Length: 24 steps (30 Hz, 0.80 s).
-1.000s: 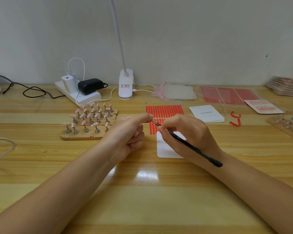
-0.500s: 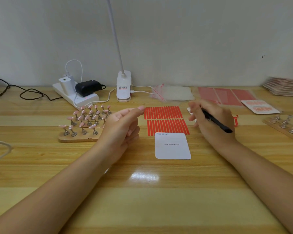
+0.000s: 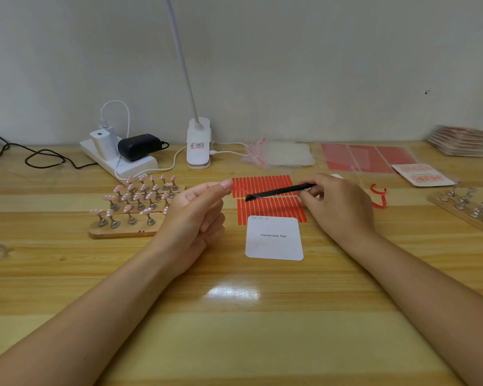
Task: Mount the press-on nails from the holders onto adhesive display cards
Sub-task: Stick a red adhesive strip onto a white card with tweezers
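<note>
Nails (image 3: 140,196) unmounted on left holders; card (image 3: 273,238) bare. Right hand (image 3: 335,203) gripping tweezers (image 3: 279,191); left hand (image 3: 195,215) loosely curled, empty.

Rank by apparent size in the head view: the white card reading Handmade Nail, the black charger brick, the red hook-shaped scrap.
1. White card, largest.
2. Black charger brick, though it lies farther from the camera.
3. Red hook-shaped scrap, smallest.

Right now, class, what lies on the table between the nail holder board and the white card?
In the head view, the left hand lies between the nail holder board and white card.
</note>
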{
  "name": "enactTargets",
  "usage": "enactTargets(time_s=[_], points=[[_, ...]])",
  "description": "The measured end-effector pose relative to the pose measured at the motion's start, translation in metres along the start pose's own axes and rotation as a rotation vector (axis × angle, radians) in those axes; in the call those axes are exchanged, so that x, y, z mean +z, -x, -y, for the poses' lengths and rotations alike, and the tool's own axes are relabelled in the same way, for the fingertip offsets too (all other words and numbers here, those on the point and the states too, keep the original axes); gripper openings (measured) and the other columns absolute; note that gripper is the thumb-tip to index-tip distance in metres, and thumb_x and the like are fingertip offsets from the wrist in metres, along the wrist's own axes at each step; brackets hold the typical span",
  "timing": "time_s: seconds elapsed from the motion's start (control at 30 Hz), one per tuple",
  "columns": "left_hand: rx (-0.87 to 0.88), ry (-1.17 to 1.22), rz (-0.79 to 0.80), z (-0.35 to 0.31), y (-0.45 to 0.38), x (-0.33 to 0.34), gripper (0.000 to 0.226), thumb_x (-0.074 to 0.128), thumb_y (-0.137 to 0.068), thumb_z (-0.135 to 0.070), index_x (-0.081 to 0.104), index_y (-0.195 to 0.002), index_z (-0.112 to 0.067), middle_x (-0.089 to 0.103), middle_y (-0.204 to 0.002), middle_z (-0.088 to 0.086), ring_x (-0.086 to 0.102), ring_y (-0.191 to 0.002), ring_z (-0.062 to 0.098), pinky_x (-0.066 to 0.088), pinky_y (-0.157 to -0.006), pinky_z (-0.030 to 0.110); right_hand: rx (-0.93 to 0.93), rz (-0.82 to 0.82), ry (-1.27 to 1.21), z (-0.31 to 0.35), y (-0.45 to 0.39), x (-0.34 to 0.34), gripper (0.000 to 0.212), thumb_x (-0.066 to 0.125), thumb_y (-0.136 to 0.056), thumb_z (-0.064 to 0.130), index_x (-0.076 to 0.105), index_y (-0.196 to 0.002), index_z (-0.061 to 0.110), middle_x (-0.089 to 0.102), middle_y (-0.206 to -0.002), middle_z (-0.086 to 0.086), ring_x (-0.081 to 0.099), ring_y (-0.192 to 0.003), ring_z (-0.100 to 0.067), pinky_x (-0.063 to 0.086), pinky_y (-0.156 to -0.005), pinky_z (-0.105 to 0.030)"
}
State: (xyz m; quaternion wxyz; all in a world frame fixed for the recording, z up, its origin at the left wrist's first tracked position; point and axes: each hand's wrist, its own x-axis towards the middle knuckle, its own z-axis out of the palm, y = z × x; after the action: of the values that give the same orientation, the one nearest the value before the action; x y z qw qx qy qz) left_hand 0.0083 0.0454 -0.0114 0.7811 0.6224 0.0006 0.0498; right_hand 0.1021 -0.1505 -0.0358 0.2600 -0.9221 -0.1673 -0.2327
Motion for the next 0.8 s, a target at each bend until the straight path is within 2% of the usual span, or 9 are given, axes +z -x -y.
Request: enactTargets(time_s=[0.1, 0.2, 0.4, 0.47, 0.53, 0.6, 0.7, 0.77, 0.8], points=[[-0.002, -0.003, 0.009, 0.001, -0.001, 0.001, 0.019, 0.061, -0.075, -0.031, 0.070, -0.059, -0.028, 0.028, -0.038, -0.008, 0.021, -0.032, 0.005, 0.018, -0.035, 0.016, 0.004, -0.014, -0.007, 0.000, 0.000, -0.001, 0.018, 0.059, -0.087, 0.023, 0.071, -0.100, 0.026, 0.046, -0.056, 0.016, 0.046, -0.062, -0.007, 0.024, -0.049, -0.018], [-0.007, -0.002, 0.017, 0.002, -0.001, 0.001, 0.018, 0.061, -0.075, -0.032, 0.071, -0.061, -0.028, 0.028, -0.037, -0.008, 0.021, -0.032, 0.004, 0.019, -0.034, 0.015, 0.024, -0.004, 0.005, 0.000, 0.001, -0.002, 0.019, 0.059, -0.087, 0.021, 0.071, -0.101, 0.025, 0.043, -0.056, 0.015, 0.054, -0.077, -0.018, 0.027, -0.052, -0.024], [-0.004, 0.007, 0.036, 0.005, -0.001, 0.001, 0.016, 0.061, -0.075, -0.033, 0.072, -0.064, -0.028, 0.028, -0.036, -0.009, 0.021, -0.030, 0.004, 0.021, -0.033, 0.015, 0.045, 0.074, 0.062, 0.001, 0.000, 0.003, 0.033, 0.053, -0.085, 0.021, 0.065, -0.116, 0.024, 0.068, -0.085, 0.005, 0.059, -0.099, -0.017, 0.033, -0.062, -0.024], [-0.007, 0.012, 0.037, 0.005, -0.001, 0.001, 0.015, 0.062, -0.073, -0.033, 0.072, -0.064, -0.028, 0.028, -0.035, -0.009, 0.021, -0.030, 0.004, 0.021, -0.033, 0.014, 0.042, 0.092, 0.075, 0.002, 0.001, 0.002, 0.036, 0.050, -0.085, 0.020, 0.063, -0.118, 0.023, 0.067, -0.079, 0.003, 0.060, -0.093, -0.018, 0.032, -0.062, -0.024], [-0.008, 0.015, 0.044, 0.005, -0.001, 0.000, 0.014, 0.063, -0.073, -0.033, 0.072, -0.064, -0.028, 0.028, -0.035, -0.009, 0.021, -0.030, 0.004, 0.021, -0.033, 0.014, 0.016, 0.120, 0.098, 0.003, 0.001, 0.002, 0.033, 0.049, -0.085, 0.018, 0.066, -0.113, 0.021, 0.052, -0.056, 0.007, 0.058, -0.074, -0.018, 0.030, -0.054, -0.024], [-0.011, 0.014, 0.050, 0.005, -0.001, 0.000, 0.014, 0.062, -0.073, -0.033, 0.072, -0.064, -0.028, 0.028, -0.036, -0.009, 0.021, -0.030, 0.004, 0.021, -0.032, 0.014, -0.016, 0.130, 0.103, 0.005, 0.002, 0.000, 0.028, 0.049, -0.085, 0.016, 0.069, -0.104, 0.020, 0.040, -0.049, 0.010, 0.047, -0.058, -0.012, 0.028, -0.050, -0.023], [-0.017, 0.020, 0.050, 0.005, -0.001, 0.000, 0.014, 0.062, -0.073, -0.034, 0.072, -0.064, -0.028, 0.028, -0.036, -0.009, 0.021, -0.030, 0.004, 0.021, -0.032, 0.014, -0.080, 0.069, -0.062, 0.011, 0.004, -0.008, 0.021, 0.054, -0.082, 0.016, 0.069, -0.082, 0.030, 0.041, -0.051, 0.015, 0.040, -0.054, -0.004, 0.030, -0.064, -0.024], [-0.018, 0.026, 0.044, 0.004, -0.001, 0.000, 0.014, 0.062, -0.072, -0.034, 0.072, -0.064, -0.027, 0.028, -0.036, -0.009, 0.021, -0.030, 0.004, 0.020, -0.033, 0.014, -0.191, 0.164, -0.120, 0.016, 0.006, -0.012, 0.014, 0.060, -0.083, 0.026, 0.071, -0.090, 0.027, 0.051, -0.065, 0.017, 0.046, -0.067, -0.004, 0.031, -0.073, -0.025], [-0.018, 0.028, 0.043, 0.004, -0.001, 0.000, 0.015, 0.062, -0.072, -0.034, 0.072, -0.064, -0.028, 0.028, -0.036, -0.009, 0.021, -0.030, 0.004, 0.020, -0.033, 0.014, -0.250, 0.257, -0.105, 0.018, 0.008, -0.013, 0.020, 0.060, -0.082, 0.036, 0.071, -0.097, 0.028, 0.053, -0.075, 0.018, 0.046, -0.075, -0.003, 0.029, -0.078, -0.025]])
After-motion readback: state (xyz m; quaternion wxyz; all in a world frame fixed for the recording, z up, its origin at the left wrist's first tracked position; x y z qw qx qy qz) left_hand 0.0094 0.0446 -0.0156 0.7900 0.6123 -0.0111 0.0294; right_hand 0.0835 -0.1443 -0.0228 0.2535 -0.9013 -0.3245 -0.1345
